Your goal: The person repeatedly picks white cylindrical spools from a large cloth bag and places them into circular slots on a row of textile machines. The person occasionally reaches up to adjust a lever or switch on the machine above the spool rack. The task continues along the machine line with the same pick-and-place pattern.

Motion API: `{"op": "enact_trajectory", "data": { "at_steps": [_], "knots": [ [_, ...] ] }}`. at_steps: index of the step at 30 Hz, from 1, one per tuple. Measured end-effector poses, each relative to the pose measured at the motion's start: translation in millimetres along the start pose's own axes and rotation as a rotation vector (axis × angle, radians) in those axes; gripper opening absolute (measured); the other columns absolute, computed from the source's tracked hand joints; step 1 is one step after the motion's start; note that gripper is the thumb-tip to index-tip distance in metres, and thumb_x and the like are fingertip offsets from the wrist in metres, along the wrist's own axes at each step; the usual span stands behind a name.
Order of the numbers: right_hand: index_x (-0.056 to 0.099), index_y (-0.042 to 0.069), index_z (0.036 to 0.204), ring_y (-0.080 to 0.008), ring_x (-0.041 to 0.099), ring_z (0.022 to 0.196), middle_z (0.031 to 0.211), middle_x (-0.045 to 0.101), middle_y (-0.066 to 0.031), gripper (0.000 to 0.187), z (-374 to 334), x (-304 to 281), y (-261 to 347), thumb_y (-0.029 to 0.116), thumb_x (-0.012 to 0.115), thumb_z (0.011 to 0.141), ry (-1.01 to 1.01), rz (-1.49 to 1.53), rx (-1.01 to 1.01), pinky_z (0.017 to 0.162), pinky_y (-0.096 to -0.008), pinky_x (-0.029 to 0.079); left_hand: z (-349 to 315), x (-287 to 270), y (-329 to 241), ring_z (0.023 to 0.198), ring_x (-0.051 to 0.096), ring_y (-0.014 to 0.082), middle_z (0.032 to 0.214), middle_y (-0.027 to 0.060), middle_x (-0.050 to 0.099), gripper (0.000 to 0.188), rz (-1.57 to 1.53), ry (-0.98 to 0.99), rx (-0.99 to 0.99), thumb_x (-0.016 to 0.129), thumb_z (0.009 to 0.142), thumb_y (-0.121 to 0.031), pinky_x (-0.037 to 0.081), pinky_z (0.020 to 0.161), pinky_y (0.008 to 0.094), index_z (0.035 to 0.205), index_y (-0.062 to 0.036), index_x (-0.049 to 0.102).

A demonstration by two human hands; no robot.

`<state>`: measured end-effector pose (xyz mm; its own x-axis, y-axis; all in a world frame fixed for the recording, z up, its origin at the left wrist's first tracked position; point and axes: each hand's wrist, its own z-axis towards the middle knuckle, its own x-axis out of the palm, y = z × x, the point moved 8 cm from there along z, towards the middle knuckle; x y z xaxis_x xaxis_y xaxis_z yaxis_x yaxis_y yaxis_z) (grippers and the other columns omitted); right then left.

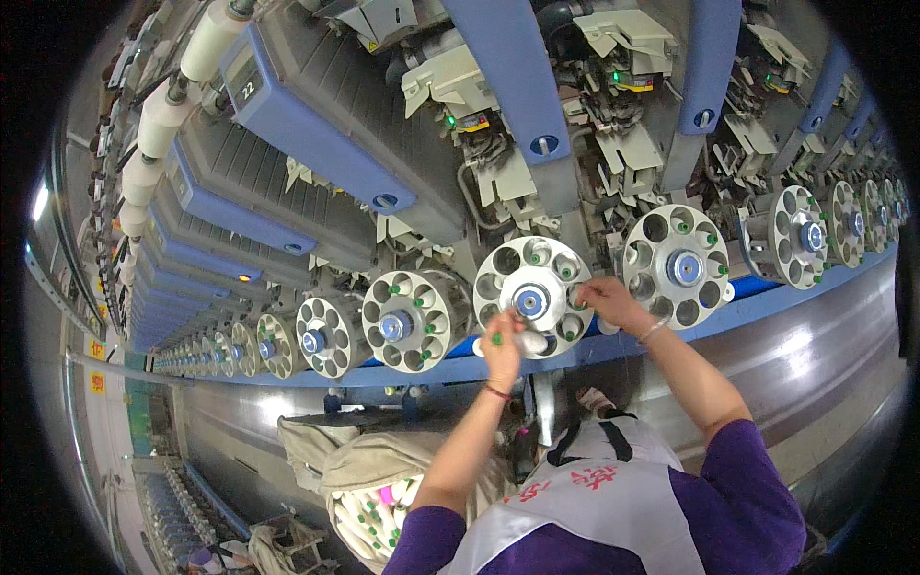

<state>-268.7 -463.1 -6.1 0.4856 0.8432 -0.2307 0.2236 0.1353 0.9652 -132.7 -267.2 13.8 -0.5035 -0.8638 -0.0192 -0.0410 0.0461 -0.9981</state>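
White, green-tipped yarn bobbin (530,342) is pinched in the left hand (502,355), right by the lower edge of a pale round disc with holes (554,299). Right hand's (615,305) fingers are curled at the disc's right side, can't tell if they're gripping anything. Beige cloth sack (369,462) sits below.

Holds a white, green-ended bobbin (530,342) in the left hand (501,353), before a round, holed magazine (532,277). Reaches with the right hand (615,303) to the right side of the same magazine, with bent fingers at a hole. Wears purple sleeves (752,489) and a white apron (585,508). Faces blue-and-grey machine units (316,129), near a cloth sack (369,458) of white bobbins (356,517).
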Motion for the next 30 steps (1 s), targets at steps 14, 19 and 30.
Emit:
{"op": "enact_trajectory", "data": {
  "at_steps": [14,19,30],
  "knots": [
    [0.072,-0.001,0.088,-0.0151,0.062,0.076,0.083,0.07,-0.0124,0.027,0.3,16.4,25.7,0.025,0.064,0.084,0.444,-0.125,0.191,0.071,-0.0319,0.049,32.1,112.7,-77.9,0.127,0.046,0.0241,0.129,0.016,0.056,0.07,0.152,0.575,0.102,0.022,0.1,-0.053,0.031,0.108,0.0353,0.127,0.0039,0.054],
    [0.069,-0.001,0.084,-0.0124,0.061,0.07,0.08,0.069,-0.0082,0.02,-5.6,-82.6,232.1,0.01,0.054,0.091,0.069,-0.092,-0.54,0.066,-0.0285,0.051,-12.1,126.6,-60.3,0.07,0.058,0.0163,0.082,0.0045,0.063,0.066,-0.582,1.082,-0.692,0.032,0.096,-0.061,0.046,0.061,0.0277,0.114,-0.0038,0.06],
    [0.07,0.0,0.092,-0.041,0.035,0.13,0.133,0.047,-0.0215,0.023,53.2,39.9,29.4,0.015,0.06,0.078,0.143,-1.105,-0.252,0.098,-0.061,0.034,41.0,3.2,10.6,0.098,0.056,0.0257,0.105,0.0117,0.057,0.037,0.481,0.271,0.23,0.067,0.073,-0.002,0.046,0.087,0.0344,0.109,-0.0076,0.061]
  ]
}}
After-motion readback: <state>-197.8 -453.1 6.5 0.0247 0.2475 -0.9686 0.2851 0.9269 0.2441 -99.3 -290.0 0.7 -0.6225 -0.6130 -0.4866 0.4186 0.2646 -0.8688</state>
